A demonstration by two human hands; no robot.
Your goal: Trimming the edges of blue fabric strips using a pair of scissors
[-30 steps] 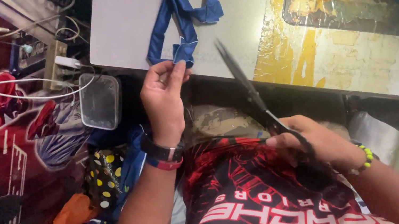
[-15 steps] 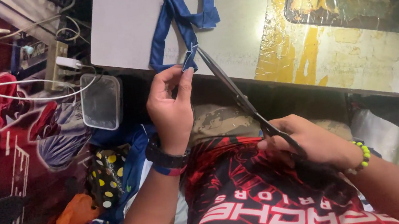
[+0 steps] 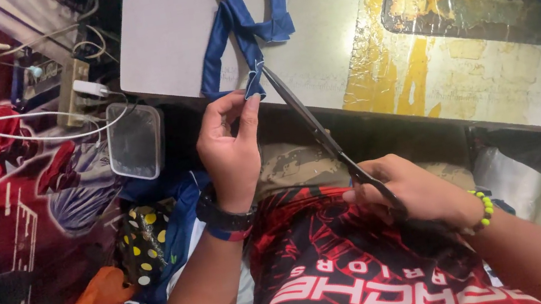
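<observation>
Two hands share the work as I watch. Left hand (image 3: 229, 148) has its fingers (image 3: 250, 108) pinching the end of the blue fabric strip (image 3: 242, 28), which runs away across the grey worktop (image 3: 169, 29). Right hand (image 3: 416, 193) grips the scissors (image 3: 322, 132); their long axis slants up-left, tips touching the strip just beside the left fingertips, which are nearer. Whether the blades are parted, I cannot tell.

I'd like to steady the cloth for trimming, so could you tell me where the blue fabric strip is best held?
Pinch the blue fabric strip at its loose lower end by the table edge, coming from below as the left hand does. That end hangs free beside the scissors tip, so holding there keeps it taut.
</observation>
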